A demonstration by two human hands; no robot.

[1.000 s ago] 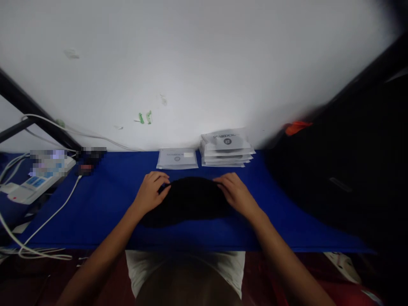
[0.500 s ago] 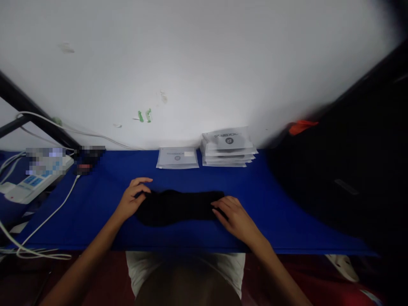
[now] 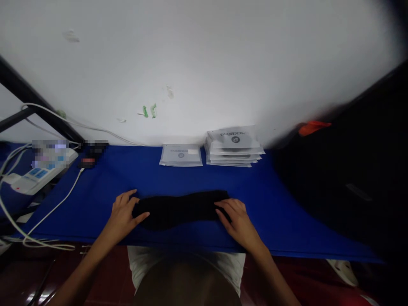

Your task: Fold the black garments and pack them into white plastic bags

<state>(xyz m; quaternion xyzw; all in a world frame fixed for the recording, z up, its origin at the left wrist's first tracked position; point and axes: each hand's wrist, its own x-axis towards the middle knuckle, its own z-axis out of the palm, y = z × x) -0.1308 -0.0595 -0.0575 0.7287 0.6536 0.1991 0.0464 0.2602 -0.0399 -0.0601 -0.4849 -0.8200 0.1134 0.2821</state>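
Note:
A long, flat black cloth piece [image 3: 181, 210] lies crosswise on the blue table, with a slightly wavy outline; it is too dark to tell its exact kind. At its left end is my left hand [image 3: 123, 214], fingers spread, the thumb lying over the cloth and the index finger by its edge. My right hand [image 3: 236, 219] is at the other end, its bent fingers and thumb drawn together on the cloth's edge.
Toward the wall lie one flat printed plastic pouch [image 3: 181, 157] and a stack of similar pouches [image 3: 234, 146]. A white power strip [image 3: 35, 176] and a white cable [image 3: 62, 199] occupy the left side. A large dark shape [image 3: 344, 182] covers the right side of the table [image 3: 191, 178].
My left hand has shifted left and nearer to me, its thumb now over the cloth. The cloth's left part looks narrower and straighter. My right hand stays at the right end.

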